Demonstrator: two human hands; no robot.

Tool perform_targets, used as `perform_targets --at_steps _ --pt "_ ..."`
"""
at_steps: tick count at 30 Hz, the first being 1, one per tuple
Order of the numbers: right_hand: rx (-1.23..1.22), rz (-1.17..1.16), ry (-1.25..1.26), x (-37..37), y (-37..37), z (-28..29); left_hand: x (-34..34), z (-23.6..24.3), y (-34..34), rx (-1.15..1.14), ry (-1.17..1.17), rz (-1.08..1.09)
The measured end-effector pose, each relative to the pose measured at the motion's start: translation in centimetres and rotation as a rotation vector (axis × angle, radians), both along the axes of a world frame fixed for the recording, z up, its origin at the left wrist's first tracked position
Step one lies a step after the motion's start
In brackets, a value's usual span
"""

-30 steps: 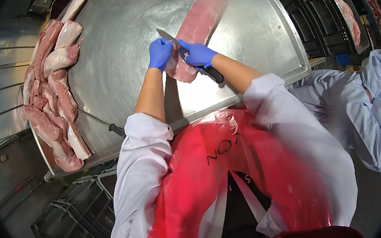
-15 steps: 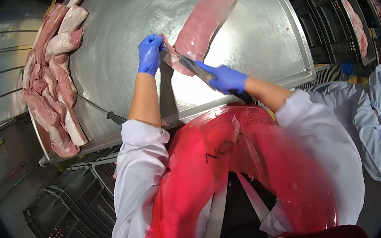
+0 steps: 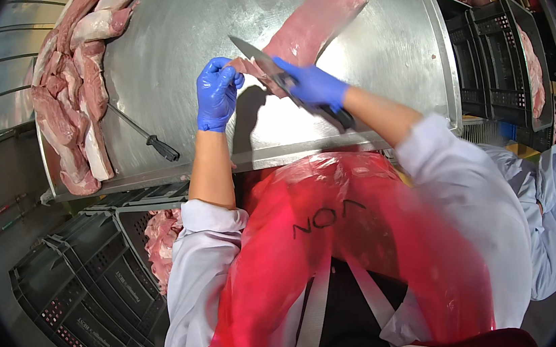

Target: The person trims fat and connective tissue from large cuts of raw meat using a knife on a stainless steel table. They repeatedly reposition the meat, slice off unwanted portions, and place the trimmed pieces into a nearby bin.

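Observation:
A long pale-pink slab of meat (image 3: 323,20) lies slantwise on the metal table (image 3: 178,62), its near end towards me. My left hand (image 3: 217,97), in a blue glove, pinches a thin flap of meat (image 3: 244,66) at that end, pulled out to the left. In my gloved right hand (image 3: 316,87) is a knife (image 3: 250,51). Its blade crosses over the near end of the meat, tip pointing up and left beyond the flap. The dark handle sticks out below my right palm. The fingers around the handle are partly hidden.
Several meat strips (image 3: 64,104) are heaped along the table's left side. Beside them lies a honing steel (image 3: 160,147) with a black handle. Dark crates (image 3: 96,314) stand below left, one holding meat; more crates (image 3: 485,50) are at the right. Another person's sleeve (image 3: 554,226) shows at lower right.
The knife has swung so its blade points up-left across the near end of the meat, its tip now showing. My left hand has shifted slightly left, still on the flap. The view has moved a little.

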State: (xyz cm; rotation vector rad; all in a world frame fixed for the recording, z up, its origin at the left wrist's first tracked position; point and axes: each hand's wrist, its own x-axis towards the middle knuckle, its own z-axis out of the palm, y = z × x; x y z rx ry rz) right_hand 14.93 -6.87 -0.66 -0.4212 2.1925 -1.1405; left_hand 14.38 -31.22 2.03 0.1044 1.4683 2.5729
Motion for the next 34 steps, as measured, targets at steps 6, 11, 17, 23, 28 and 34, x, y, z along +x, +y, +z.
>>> perform_targets --at_steps 6,11,17,23,28,34 --pt "0.24 0.34 -0.074 -3.6 0.8 6.1 0.5 0.3 -0.9 0.064 0.016 0.113" --pt "0.239 0.579 0.15 1.6 9.6 4.3 6.8 1.9 -1.7 0.117 -0.014 0.177" --pt "0.136 0.54 0.048 1.6 3.3 1.1 14.6 9.7 -8.5 0.033 0.179 0.35" --pt "-0.275 -0.022 0.172 -9.2 10.2 4.6 32.5 18.8 -18.5 -0.35 0.01 1.052" --pt "0.001 -0.184 0.559 -20.0 10.4 -4.6 38.3 15.4 -25.8 -0.809 -0.35 0.763" --pt "0.092 -0.099 0.256 -14.5 9.6 -1.3 39.8 9.3 -27.7 -2.063 -0.647 0.489"
